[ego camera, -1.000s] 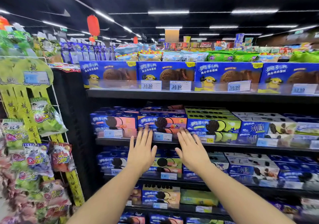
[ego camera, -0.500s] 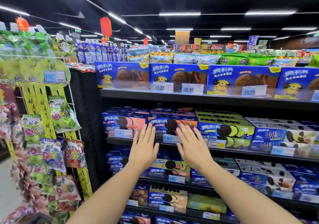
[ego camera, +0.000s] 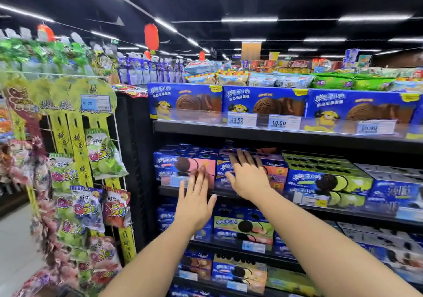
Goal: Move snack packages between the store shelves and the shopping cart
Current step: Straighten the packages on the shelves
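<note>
Reaching toward the shelf (ego camera: pixel 167 191), left hand (ego camera: pixel 194 205) and right hand (ego camera: pixel 248 180) each showed a grip apart, fingers straight, over the pink cookie box (ego camera: pixel 183 163) and orange cookie box (ego camera: pixel 277 170).

Bright ceiling strip lights (ego camera: pixel 249 19) on a dark ceiling, wide-angle bending at the edges, candy rack (ego camera: pixel 68 182) on the left smeared with motion blur.
</note>
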A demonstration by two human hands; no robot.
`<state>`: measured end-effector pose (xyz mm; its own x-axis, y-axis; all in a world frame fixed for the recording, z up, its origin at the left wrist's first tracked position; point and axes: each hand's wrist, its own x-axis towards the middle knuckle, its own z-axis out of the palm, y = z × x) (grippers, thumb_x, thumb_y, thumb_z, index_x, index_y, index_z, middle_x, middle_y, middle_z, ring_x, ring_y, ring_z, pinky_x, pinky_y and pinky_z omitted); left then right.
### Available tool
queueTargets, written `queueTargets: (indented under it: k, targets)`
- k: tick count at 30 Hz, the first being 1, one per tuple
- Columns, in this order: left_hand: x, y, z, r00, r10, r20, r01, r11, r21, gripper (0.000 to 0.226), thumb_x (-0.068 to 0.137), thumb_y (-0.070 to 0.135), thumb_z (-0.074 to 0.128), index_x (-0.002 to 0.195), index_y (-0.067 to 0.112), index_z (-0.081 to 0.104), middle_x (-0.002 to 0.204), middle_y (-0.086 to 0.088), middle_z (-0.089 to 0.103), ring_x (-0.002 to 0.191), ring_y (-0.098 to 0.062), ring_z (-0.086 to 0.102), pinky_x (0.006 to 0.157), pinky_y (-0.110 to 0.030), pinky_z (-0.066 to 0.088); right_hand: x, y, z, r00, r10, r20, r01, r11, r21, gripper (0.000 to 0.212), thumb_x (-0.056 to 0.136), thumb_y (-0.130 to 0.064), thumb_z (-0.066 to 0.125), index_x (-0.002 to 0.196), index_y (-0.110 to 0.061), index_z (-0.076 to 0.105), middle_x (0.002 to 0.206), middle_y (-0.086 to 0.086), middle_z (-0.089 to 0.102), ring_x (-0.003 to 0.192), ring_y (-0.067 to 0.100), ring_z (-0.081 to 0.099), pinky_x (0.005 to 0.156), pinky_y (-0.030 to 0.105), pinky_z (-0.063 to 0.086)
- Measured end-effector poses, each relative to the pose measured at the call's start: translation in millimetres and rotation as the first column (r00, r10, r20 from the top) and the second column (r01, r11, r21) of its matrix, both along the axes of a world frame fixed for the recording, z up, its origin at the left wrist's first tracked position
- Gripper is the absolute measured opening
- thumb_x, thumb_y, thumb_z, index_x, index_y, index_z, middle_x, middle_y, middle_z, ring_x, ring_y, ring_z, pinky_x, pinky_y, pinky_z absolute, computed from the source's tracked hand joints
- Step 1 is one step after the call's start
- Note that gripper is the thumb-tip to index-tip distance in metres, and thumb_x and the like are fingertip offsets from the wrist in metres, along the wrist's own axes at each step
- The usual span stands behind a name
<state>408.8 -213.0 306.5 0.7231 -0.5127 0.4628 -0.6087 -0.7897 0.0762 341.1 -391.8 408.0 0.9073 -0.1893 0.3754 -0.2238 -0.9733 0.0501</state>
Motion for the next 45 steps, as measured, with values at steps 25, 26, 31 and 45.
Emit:
queueTargets:
  k: [25, 26, 31, 45]
  targets:
    - [16.6, 16.3, -8.7, 0.932, 0.269, -0.244, -0.307, 0.943, -0.130, 0.087, 0.099, 0.063, 0.004, 0.156, -0.001, -0.012, 0.165, -0.026, -0.012, 0.153, -0.035, -0.015, 0.123, -0.055, -0.007, -20.5, 4.9, -60.0, 0.942, 0.278, 0.187, -0.203, 0.917, -0.343, 0.056, 0.103, -0.047, 0.040, 0.151, -0.018, 0.042, 0.157, 0.007, 0.040, 0.149, 0.026, 0.028, 0.122, 0.051, 0.017]
    - [18.7, 16.9, -8.1, 0.930, 0.278, -0.239, -0.312, 0.942, -0.120, 0.088, 0.099, 0.063, 0.004, 0.156, -0.001, -0.012, 0.165, -0.025, -0.011, 0.153, -0.034, -0.015, 0.123, -0.055, -0.007, -20.8, 5.3, -59.9, 0.945, 0.271, 0.184, -0.198, 0.920, -0.338, 0.056, 0.103, -0.046, 0.040, 0.151, -0.018, 0.042, 0.158, 0.007, 0.039, 0.150, 0.025, 0.028, 0.123, 0.051, 0.017]
    - [28.3, 22.7, -8.8, 0.935, 0.260, -0.241, -0.288, 0.953, -0.090, 0.092, 0.096, 0.068, 0.003, 0.156, 0.000, -0.013, 0.164, -0.024, -0.015, 0.153, -0.034, -0.019, 0.123, -0.054, -0.007, -21.4, 1.5, -41.5, 0.954, 0.250, 0.168, -0.187, 0.929, -0.320, 0.053, 0.104, -0.044, 0.034, 0.149, -0.018, 0.044, 0.159, 0.006, 0.038, 0.149, 0.026, 0.028, 0.122, 0.049, 0.021]
    - [-13.1, 0.8, -8.5, 1.000, 0.019, -0.012, -0.019, 1.000, 0.010, 0.076, 0.101, 0.061, 0.006, 0.160, 0.015, -0.010, 0.166, -0.007, -0.018, 0.155, -0.024, -0.013, 0.124, -0.050, -0.006, -59.5, -19.0, -43.7, 0.984, 0.128, 0.124, -0.096, 0.967, -0.235, 0.052, 0.100, -0.044, 0.037, 0.146, -0.021, 0.046, 0.155, 0.004, 0.043, 0.147, 0.024, 0.032, 0.120, 0.048, 0.027]
